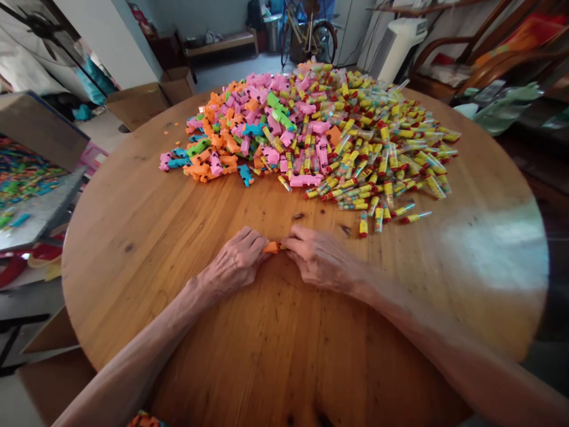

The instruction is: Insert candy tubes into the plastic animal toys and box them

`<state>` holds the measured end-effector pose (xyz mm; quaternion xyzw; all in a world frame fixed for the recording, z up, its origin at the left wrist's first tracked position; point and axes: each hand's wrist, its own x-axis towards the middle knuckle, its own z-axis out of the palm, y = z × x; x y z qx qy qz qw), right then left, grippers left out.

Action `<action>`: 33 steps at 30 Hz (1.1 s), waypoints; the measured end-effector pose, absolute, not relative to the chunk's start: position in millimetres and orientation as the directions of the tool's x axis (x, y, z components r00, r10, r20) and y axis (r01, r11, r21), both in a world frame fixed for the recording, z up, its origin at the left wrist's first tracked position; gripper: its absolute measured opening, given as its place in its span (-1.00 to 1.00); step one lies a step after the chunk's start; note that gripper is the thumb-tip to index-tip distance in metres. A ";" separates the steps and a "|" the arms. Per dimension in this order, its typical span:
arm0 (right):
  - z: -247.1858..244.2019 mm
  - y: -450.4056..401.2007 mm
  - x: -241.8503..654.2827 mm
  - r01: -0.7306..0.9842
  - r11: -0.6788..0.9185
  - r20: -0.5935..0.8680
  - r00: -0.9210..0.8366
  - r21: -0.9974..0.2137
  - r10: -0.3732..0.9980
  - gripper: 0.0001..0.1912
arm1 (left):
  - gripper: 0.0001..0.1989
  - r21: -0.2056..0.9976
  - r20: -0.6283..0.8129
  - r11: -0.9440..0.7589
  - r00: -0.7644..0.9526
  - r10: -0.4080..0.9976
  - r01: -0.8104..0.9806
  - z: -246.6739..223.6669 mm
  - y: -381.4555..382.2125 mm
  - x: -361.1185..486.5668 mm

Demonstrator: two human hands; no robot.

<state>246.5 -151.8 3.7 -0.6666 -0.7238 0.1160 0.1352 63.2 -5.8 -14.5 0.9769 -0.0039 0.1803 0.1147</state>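
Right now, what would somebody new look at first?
Probably the big bright heap at the far side of the table: pink, orange, blue and green toys on its left, yellow tubes on its right. Next, in front of it, the left hand holding an orange piece, and the right hand pinching something mostly hidden.

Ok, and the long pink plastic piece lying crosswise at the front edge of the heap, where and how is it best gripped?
Pinch the pink piece across its middle, probably from above and your side. It lies lengthwise across your view, with bare wooden table in front and yellow-labelled tubes near both ends.
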 end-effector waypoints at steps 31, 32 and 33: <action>10.9 -154.2 240.3 0.977 0.130 -0.033 -0.137 -0.169 0.990 -0.63 | -0.72 0.270 0.382 -0.960 0.924 0.031 -0.080 -19.0 2.8 68.2; 11.6 -153.2 240.6 0.977 0.136 -0.045 -0.145 -0.164 0.988 -0.63 | -0.75 0.267 0.377 -0.961 0.926 0.029 -0.079 -18.1 1.9 67.4; 12.5 -152.1 241.1 0.976 0.146 -0.056 -0.157 -0.162 0.986 -0.64 | -0.78 0.264 0.371 -0.961 0.928 0.027 -0.077 -17.3 1.0 66.7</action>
